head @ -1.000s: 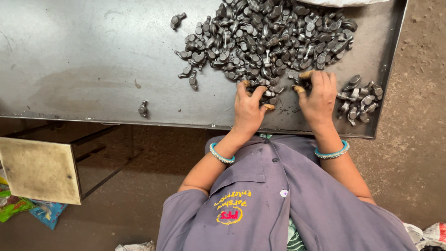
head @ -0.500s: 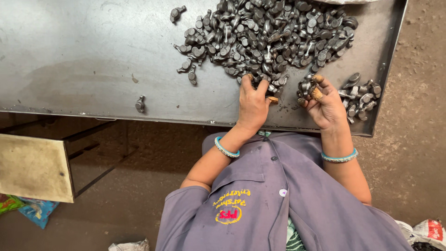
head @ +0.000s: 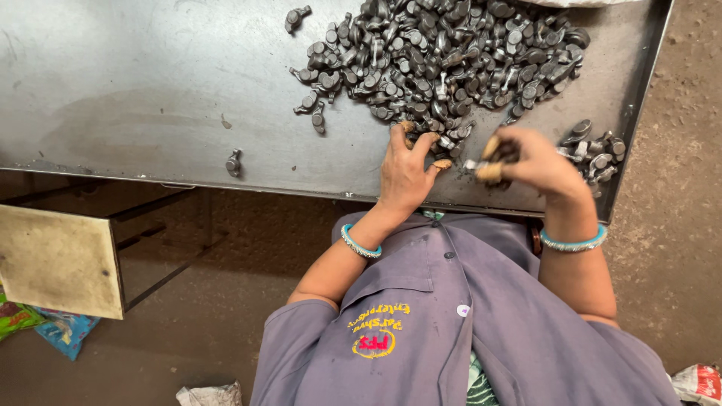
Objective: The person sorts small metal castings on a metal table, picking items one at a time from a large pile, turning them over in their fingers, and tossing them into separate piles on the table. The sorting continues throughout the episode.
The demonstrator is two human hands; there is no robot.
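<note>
A big heap of small dark metal parts (head: 444, 56) lies on the grey metal table (head: 135, 83). My left hand (head: 406, 169) rests flat at the heap's near edge, fingertips spread on the parts there. My right hand (head: 526, 162) is lifted just off the table with its fingers closed around a few of the metal parts (head: 500, 154). Right of it sits a smaller pile of the same parts (head: 594, 146) near the table's right rim. Both wrists wear turquoise bangles.
One stray part (head: 235, 162) lies alone near the table's front edge, another (head: 295, 16) at the far left of the heap. A tan board (head: 56, 259) on a dark frame stands at lower left over the dirt floor, with coloured wrappers (head: 45, 327) beside it.
My right hand has drawn back from the heap toward me and to the right, closing on a few parts. My left hand stays at the heap's edge.
</note>
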